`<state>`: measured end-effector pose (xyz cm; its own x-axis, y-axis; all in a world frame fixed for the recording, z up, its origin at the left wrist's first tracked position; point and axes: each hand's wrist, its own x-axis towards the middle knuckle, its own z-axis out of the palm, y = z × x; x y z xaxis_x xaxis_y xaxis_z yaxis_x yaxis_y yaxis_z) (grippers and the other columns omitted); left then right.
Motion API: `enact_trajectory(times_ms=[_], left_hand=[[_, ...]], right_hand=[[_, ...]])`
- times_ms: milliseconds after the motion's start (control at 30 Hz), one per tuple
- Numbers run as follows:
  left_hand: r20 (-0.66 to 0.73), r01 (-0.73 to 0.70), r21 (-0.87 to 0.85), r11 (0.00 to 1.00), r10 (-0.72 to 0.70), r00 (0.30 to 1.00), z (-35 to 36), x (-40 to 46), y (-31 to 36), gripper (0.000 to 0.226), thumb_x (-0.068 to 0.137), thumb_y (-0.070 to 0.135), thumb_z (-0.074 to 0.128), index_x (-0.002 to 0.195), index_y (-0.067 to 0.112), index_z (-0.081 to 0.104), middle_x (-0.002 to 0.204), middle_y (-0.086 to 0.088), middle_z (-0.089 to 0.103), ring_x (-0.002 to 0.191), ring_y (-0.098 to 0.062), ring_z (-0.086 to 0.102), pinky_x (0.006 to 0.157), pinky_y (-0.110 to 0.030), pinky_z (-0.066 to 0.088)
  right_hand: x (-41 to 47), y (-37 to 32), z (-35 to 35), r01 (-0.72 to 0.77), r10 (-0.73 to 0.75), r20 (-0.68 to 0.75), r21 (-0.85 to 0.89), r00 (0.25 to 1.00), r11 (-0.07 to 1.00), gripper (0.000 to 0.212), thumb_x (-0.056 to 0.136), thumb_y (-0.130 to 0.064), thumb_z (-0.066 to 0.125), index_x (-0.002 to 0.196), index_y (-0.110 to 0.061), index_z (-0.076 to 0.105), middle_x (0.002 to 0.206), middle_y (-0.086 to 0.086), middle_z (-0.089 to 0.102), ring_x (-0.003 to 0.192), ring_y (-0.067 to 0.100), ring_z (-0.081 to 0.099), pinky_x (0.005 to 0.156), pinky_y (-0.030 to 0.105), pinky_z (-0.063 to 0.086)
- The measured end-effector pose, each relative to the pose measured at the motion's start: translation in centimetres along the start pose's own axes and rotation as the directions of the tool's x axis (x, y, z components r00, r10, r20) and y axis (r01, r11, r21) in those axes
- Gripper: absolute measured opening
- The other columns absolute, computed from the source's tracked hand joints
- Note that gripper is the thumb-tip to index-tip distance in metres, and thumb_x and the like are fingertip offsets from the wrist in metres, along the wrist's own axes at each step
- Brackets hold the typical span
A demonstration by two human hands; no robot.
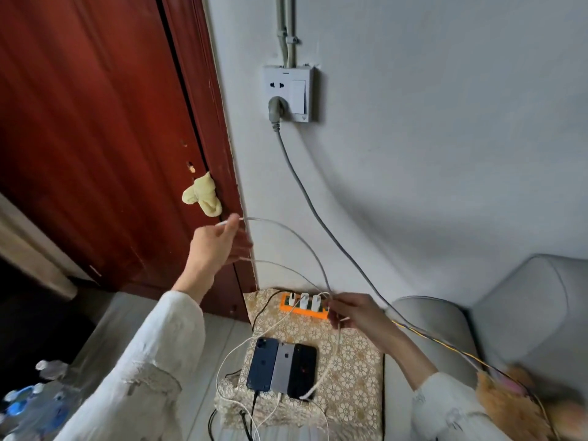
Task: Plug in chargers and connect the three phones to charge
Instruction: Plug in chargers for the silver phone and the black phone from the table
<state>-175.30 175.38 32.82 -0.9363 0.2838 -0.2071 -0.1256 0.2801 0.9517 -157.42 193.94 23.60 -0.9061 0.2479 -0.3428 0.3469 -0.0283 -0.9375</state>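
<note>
Phones (281,367), three side by side, lie face down on the patterned cloth (353,361) below the orange power strip (302,308). Left hand (216,246) pinches the raised white cable (286,229) end; right hand (353,311) grips the same cable beside the strip

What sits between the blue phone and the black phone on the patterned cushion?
In the head view, a grey phone lies between the blue phone and the black phone, side by side with both, edges apparently touching.
</note>
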Motion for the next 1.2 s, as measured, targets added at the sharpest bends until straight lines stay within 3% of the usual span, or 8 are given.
enact_trajectory(times_ms=[133, 267, 433, 567, 667, 800, 967, 1200], left_hand=[[-0.077, -0.342, 0.576, 0.742, 0.466, 0.882, 1.4, -2.0, -1.8, 0.021, 0.084, 0.038, 0.057, 0.080, 0.017, 0.059, 0.087, -0.003, 0.062, 0.082, -0.026, 0.060, 0.073, -0.036, 0.049], [0.497, -0.731, 0.499, 0.466, 0.536, 0.682, 3.8, -2.8, -2.9, 0.036, 0.085, 0.018, 0.060, 0.121, 0.016, 0.055, 0.120, -0.004, 0.060, 0.113, -0.018, 0.052, 0.098, -0.030, 0.039], [0.480, -0.541, 0.292, 0.789, 0.368, 0.796, 3.8, -4.1, -3.7, 0.024, 0.092, 0.016, 0.049, 0.074, 0.027, 0.058, 0.047, 0.003, 0.059, 0.050, -0.012, 0.064, 0.054, -0.018, 0.045], [0.075, -0.349, 0.011, 0.937, 0.348, 0.935, 1.6, -3.7, -3.2, 0.028, 0.094, 0.013, 0.045, 0.071, 0.021, 0.059, 0.044, 0.000, 0.056, 0.052, -0.025, 0.067, 0.059, -0.036, 0.056], [-0.173, -0.314, 0.312, 0.897, 0.378, 0.909, 0.0, -2.6, -3.5, 0.016, 0.093, 0.022, 0.046, 0.085, 0.018, 0.059, 0.063, -0.003, 0.065, 0.072, -0.033, 0.067, 0.075, -0.045, 0.054], [0.123, -0.391, 0.551, 0.737, 0.391, 0.912, 0.8, -2.7, -3.6, 0.041, 0.084, 0.024, 0.062, 0.120, 0.021, 0.045, 0.098, -0.001, 0.063, 0.084, -0.022, 0.063, 0.078, -0.040, 0.052], [0.540, -0.573, 0.353, 0.740, 0.339, 0.770, 4.9, -5.0, -3.3, 0.025, 0.086, 0.029, 0.058, 0.111, 0.025, 0.053, 0.074, 0.011, 0.064, 0.068, -0.009, 0.063, 0.069, -0.027, 0.053], [0.110, -0.497, 0.194, 0.846, 0.485, 0.867, 2.1, -4.0, -3.6, 0.033, 0.093, 0.013, 0.045, 0.067, 0.028, 0.057, 0.055, 0.005, 0.066, 0.053, -0.013, 0.065, 0.059, -0.028, 0.056]], right_hand=[[0.2, -3.9, 0.0, 0.128, -0.146, -0.061, -0.234, 0.987, 0.964, 0.021, 0.092, -0.016, 0.051, 0.083, -0.017, 0.070, 0.052, -0.004, 0.052, 0.046, 0.008, 0.045, 0.052, 0.022, 0.038], [-0.1, -7.0, 0.8, 0.203, -0.193, 0.064, -0.345, 0.979, 0.916, 0.026, 0.094, -0.018, 0.046, 0.076, -0.022, 0.064, 0.036, -0.011, 0.040, 0.036, 0.004, 0.032, 0.042, 0.016, 0.028], [-0.7, -7.2, 0.1, 0.226, -0.223, 0.046, -0.307, 0.974, 0.924, 0.021, 0.089, -0.025, 0.055, 0.071, -0.027, 0.066, 0.043, -0.011, 0.041, 0.045, 0.009, 0.034, 0.047, 0.019, 0.029], [-1.2, -4.8, -1.7, 0.180, -0.195, -0.024, -0.290, 0.980, 0.940, 0.012, 0.085, -0.024, 0.062, 0.074, -0.023, 0.066, 0.047, -0.009, 0.055, 0.050, 0.008, 0.049, 0.059, 0.022, 0.042], [-1.6, -3.2, -3.2, 0.186, -0.218, -0.229, -0.154, 0.949, 0.970, 0.010, 0.084, -0.019, 0.063, 0.077, -0.019, 0.070, 0.054, -0.006, 0.062, 0.056, 0.012, 0.055, 0.058, 0.021, 0.048], [-1.6, -4.0, -3.0, 0.278, -0.326, -0.284, -0.197, 0.902, 0.940, 0.012, 0.083, -0.019, 0.065, 0.076, -0.028, 0.072, 0.058, -0.008, 0.065, 0.049, 0.005, 0.051, 0.048, 0.015, 0.042], [-0.8, -6.2, -0.3, 0.355, -0.448, -0.175, -0.393, 0.877, 0.848, 0.014, 0.082, -0.021, 0.066, 0.075, -0.033, 0.068, 0.057, -0.015, 0.064, 0.047, 0.000, 0.052, 0.049, 0.008, 0.040], [-1.7, -3.7, -3.0, 0.158, -0.292, -0.181, -0.528, 0.939, 0.835, 0.011, 0.087, -0.025, 0.059, 0.078, -0.027, 0.064, 0.069, -0.012, 0.063, 0.060, 0.001, 0.057, 0.059, 0.011, 0.041]])
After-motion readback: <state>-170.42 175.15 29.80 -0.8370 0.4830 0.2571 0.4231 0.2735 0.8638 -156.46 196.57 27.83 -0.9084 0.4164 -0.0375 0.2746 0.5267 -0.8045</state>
